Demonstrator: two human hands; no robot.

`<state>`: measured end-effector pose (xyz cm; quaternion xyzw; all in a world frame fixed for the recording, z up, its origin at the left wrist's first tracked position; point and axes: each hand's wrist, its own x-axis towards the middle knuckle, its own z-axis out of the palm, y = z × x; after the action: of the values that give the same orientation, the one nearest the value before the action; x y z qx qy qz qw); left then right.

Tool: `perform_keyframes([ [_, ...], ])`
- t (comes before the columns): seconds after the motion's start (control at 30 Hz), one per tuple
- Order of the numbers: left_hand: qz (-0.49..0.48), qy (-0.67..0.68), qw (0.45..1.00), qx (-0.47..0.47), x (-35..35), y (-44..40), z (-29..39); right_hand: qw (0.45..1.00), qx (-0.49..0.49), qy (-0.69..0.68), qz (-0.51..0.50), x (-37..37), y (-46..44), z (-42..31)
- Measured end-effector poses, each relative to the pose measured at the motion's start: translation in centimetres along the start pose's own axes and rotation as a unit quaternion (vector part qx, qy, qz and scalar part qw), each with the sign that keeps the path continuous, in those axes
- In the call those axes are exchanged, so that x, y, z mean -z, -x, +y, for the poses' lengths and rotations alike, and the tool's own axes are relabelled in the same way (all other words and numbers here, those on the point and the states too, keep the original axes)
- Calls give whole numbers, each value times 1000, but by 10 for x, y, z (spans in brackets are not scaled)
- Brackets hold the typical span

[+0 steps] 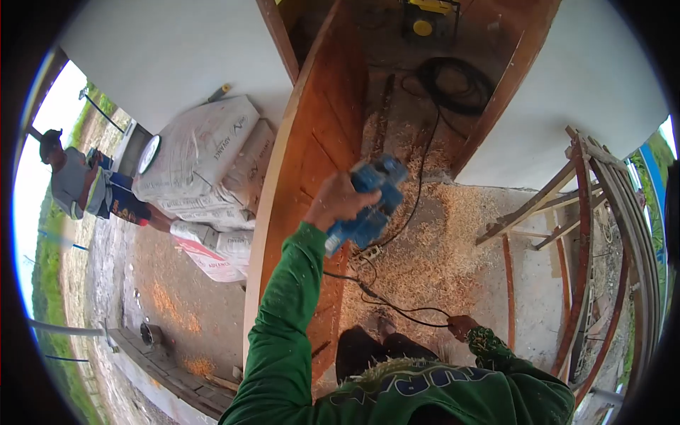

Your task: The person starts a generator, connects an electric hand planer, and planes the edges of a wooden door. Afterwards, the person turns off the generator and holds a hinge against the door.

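Observation:
My left hand [334, 201] grips a blue power tool [375, 202], slightly blurred, beside the edge of a brown wooden door [312, 149]. The door stands in a doorway, its pale edge running down the middle of the view. Lower right, my right hand [462, 327] is closed on a black cable [418, 309]. The cable loops leftward toward the door, near a connector [371, 252] on the floor. Wood shavings [443, 248] lie around my feet.
Stacked cement bags [202, 152] stand left of the door; a person [78, 177] is farther left. A wooden frame [581, 234] leans at the right. Beyond the doorway lie a coiled black hose [453, 83] and a yellow machine [425, 18].

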<state>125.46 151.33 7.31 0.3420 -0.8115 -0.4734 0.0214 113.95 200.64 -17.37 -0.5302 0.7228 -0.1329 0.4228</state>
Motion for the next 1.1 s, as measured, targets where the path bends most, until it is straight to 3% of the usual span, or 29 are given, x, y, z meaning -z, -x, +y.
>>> perform_keyframes([
  [0.07,-18,14,1000,-21,-34,30,-13,991,15,135,-8,-2,17,29],
  [0.1,-38,25,999,-26,-57,47,-21,991,29,112,66,2,24,25],
  [0.13,-81,50,995,23,-75,70,-26,995,-59,66,50,2,27,30],
  [0.17,-119,73,988,67,-80,87,-27,975,-205,-83,-3,39,24,-8],
  [0.2,-152,91,978,109,-83,101,-31,963,-201,-172,55,38,18,-5],
  [0.27,-121,189,963,147,-105,129,-66,909,-162,-346,167,36,6,0],
  [0.33,-89,259,942,193,-121,166,-101,928,-115,-287,208,47,-10,-30],
  [0.37,-68,284,932,215,-126,180,-115,977,40,-16,209,54,-21,-35],
  [0.43,-34,311,916,251,-129,205,-133,976,70,38,202,51,-51,-41],
  [0.5,-2,306,911,276,-123,223,-144,983,111,-21,146,48,-85,-39],
  [0.6,31,228,942,244,-105,245,-144,959,251,29,129,45,-139,-40],
  [0.7,57,202,937,280,-90,268,-139,971,218,97,-24,69,-179,-83],
  [0.8,79,199,912,349,-71,285,-107,940,289,95,-154,62,-217,-76],
  [0.83,99,216,898,370,-73,293,-105,931,290,74,-209,39,-233,-50],
  [0.93,187,260,843,432,-97,326,-92,921,327,73,-199,50,-233,-91],
  [1.1,302,289,737,531,-146,371,-43,826,453,-15,-335,69,-243,-152],
])
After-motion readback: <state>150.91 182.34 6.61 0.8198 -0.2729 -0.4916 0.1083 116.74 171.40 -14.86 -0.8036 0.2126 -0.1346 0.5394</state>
